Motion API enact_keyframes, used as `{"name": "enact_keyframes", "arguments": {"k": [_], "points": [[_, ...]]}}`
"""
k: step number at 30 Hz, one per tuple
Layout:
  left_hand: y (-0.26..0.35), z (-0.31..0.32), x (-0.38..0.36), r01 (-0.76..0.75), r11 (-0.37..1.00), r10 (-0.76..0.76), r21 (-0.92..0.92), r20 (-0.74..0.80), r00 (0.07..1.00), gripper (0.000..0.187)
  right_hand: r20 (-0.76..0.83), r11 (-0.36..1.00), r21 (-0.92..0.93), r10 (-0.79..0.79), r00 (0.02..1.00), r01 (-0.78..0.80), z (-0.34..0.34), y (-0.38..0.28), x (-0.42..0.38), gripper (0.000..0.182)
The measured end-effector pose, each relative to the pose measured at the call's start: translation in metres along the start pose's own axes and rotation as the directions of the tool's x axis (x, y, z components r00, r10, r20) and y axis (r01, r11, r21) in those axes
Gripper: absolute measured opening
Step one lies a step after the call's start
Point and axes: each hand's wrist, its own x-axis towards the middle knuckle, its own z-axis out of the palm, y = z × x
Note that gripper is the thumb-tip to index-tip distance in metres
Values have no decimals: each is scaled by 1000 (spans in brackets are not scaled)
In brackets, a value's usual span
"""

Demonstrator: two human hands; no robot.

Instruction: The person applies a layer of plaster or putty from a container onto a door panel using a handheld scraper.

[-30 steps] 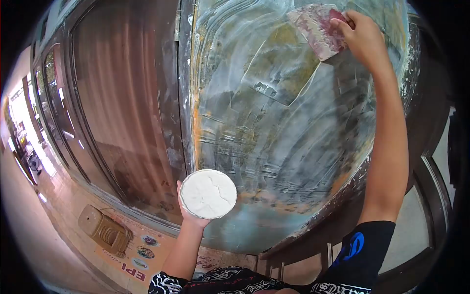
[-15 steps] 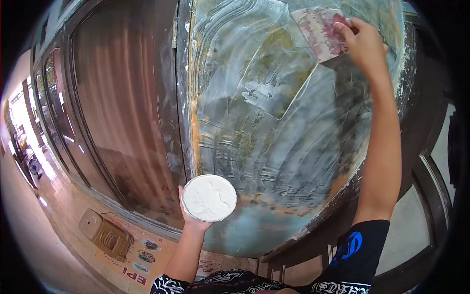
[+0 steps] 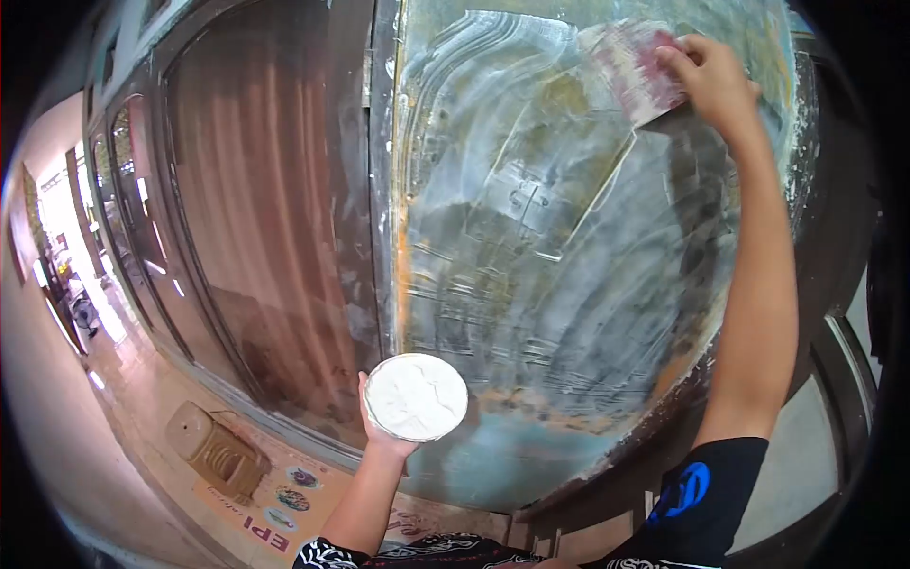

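Scraper (image 3: 621,66) slid slightly up the panel (image 3: 588,313).
Right hand (image 3: 718,85) pinches it near the panel's right edge; open surface separates the left hand (image 3: 387,440), clasping a white-filled tub (image 3: 434,438).

The scraper (image 3: 630,71) is dark pink, streaked with white. The paste (image 3: 415,396) is plain white. Grey-green, the wall (image 3: 578,303) carries curved white streaks and orange patches. The curtain (image 3: 256,190) is reddish brown, the stool (image 3: 223,450) tan, the sleeve (image 3: 735,474) black with a blue emblem (image 3: 697,486).
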Motion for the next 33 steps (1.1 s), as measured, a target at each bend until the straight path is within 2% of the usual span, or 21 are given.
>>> {"name": "enact_keyframes", "arguments": {"k": [1, 3, 4, 6, 7, 8, 10, 12, 14, 16, 17, 19, 21, 22, 23, 24, 26, 28, 30, 32, 33], "points": [[5, 2, -3, -19, 1000, 19, 0, -13, 1000, 77, -3, 1000, 14, 7, 1000, -7, 2, 2, -4, 27], [10, 2, -5, -42, 999, 42, 0, -25, 999, 78, 47, 981, 125, -154, 987, 147, 0, 0, -28, 25], [12, 1, -7, -50, 999, 50, 3, -26, 998, 79, 36, 962, 125, -251, 967, 245, 9, -17, -55, 24], [10, 3, -5, -45, 998, 44, 39, 4, 999, 79, 96, 878, 3, -476, 874, 478, 42, -47, -113, 15], [9, 1, -4, -41, 999, 41, 31, -1, 999, 79, 292, 858, -4, -490, 821, 513, 54, -59, -132, 14], [7, 0, -3, -39, 999, 39, 27, -5, 999, 78, 361, 828, -22, -516, 777, 560, 72, -60, -143, 13], [5, 2, -6, -32, 999, 32, -2, 1, 999, 78, 360, 825, -92, -495, 791, 558, 77, -53, -127, 16], [3, 4, -7, -38, 999, 38, -1, -1, 999, 77, 199, 912, -198, -321, 926, 359, 49, -34, -86, 21], [6, -3, -8, -40, 999, 40, -1, -20, 999, 81, -72, 982, -98, -166, 983, 159, 35, 13, -40, 25], [8, -2, -9, -58, 998, 59, 32, -45, 997, 81, 24, 976, 219, -8, 1000, 2, 4, 37, -19, 27], [7, -2, -10, -70, 995, 75, 64, -70, 995, 81, 24, 976, 217, -13, 1000, 8, 6, 35, -26, 27], [8, -6, -9, -77, 996, 80, 47, -58, 995, 82, -41, 952, 123, -277, 960, 280, 5, -2, -73, 28], [7, -4, -8, -79, 996, 81, 51, -54, 995, 82, 19, 865, 50, -500, 866, 498, 36, -37, -123, 18], [7, -2, -7, -65, 998, 66, 19, -33, 997, 82, 245, 841, 59, -534, 809, 537, 46, -55, -140, 16], [6, 0, -7, -49, 999, 49, -11, -9, 999, 82, 301, 811, 61, -570, 764, 581, 66, -58, -151, 16], [4, 0, -6, -46, 999, 46, -8, -8, 999, 82, 338, 811, 45, -562, 755, 584, 78, -61, -151, 16], [4, 1, -4, -39, 999, 39, -37, 1, 999, 82, 258, 848, -88, -488, 834, 523, 75, -52, -121, 18], [6, 0, -3, -45, 998, 45, -39, 13, 999, 82, 41, 931, -167, -323, 945, 326, 41, -32, -75, 20], [8, 0, -4, -56, 997, 59, -45, 68, 996, 78, -65, 997, -58, -63, 996, 59, 8, -2, -33, 21], [8, 0, -4, -61, 998, 61, -26, 19, 998, 79, -18, 976, 212, -52, 998, 55, -12, 46, -6, 22], [7, -1, -2, -65, 998, 65, -11, 12, 998, 79, 4, 973, 215, -89, 996, 86, -18, 41, -15, 26]]}}
